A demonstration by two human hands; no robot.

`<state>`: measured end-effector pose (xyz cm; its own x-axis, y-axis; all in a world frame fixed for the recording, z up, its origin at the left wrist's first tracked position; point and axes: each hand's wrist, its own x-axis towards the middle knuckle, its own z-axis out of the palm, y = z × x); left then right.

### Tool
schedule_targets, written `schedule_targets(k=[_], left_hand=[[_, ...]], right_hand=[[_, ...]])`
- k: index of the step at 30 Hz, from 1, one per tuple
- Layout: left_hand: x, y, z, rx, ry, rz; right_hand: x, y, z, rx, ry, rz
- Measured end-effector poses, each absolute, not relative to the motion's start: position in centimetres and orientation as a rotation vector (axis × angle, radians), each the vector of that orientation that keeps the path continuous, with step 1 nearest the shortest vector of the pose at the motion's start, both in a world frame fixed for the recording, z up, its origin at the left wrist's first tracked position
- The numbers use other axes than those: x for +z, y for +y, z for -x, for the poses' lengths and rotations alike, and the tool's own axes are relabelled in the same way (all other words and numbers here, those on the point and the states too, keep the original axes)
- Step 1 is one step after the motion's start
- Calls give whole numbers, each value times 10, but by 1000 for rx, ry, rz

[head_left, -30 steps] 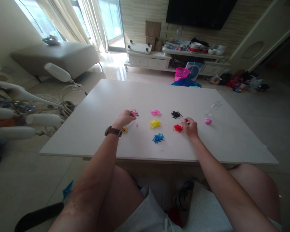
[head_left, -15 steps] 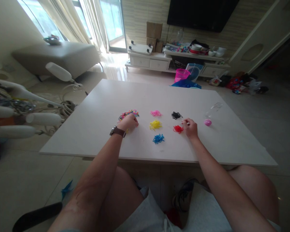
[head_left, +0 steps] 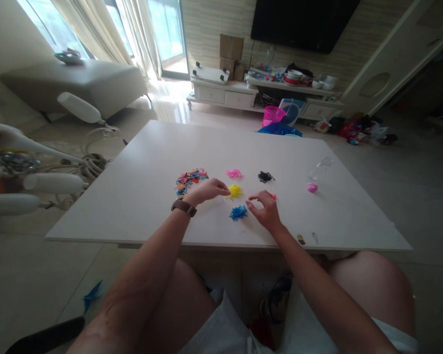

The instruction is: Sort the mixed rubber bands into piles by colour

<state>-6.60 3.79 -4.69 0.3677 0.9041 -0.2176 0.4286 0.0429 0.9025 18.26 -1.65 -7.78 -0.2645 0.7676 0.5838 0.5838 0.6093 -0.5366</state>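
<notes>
My left hand point(head_left: 211, 190), with a watch on the wrist, has its fingertips pinched together at the left edge of a yellow pile of small rubber bands point(head_left: 236, 191). What it pinches, if anything, is too small to make out. Thumb and forefinger apart, my right hand point(head_left: 266, 210) hovers between the blue rubber bands point(head_left: 238, 213) and the red rubber bands point(head_left: 273, 196), which it mostly covers. Farther back lie pink rubber bands point(head_left: 234, 174) and black rubber bands point(head_left: 266, 176). A mixed-colour heap of rubber bands point(head_left: 190, 178) spreads beyond my left wrist.
On the white table point(head_left: 133, 206), a pink round object point(head_left: 312, 187) and a clear container point(head_left: 317, 169) stand at the right. A small yellow-and-black figure point(head_left: 301, 239) and a small clear item point(head_left: 315, 238) lie near the front edge. A lamp point(head_left: 55, 182) crowds the left side.
My left hand has moved right from the mixed heap to the yellow pile. My right hand has shifted left and nearer me, now covering most of the red pile, its fingers apart.
</notes>
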Motion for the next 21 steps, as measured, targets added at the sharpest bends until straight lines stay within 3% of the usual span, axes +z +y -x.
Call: schedule_targets(k=[12, 21], left_hand=[[-54, 28, 45, 549, 1030, -1427], [-47, 28, 26, 823, 932, -555]], right_hand=[[-79, -21, -156, 290, -2019, 1021], [-92, -3, -240, -6, -1721, 1378]])
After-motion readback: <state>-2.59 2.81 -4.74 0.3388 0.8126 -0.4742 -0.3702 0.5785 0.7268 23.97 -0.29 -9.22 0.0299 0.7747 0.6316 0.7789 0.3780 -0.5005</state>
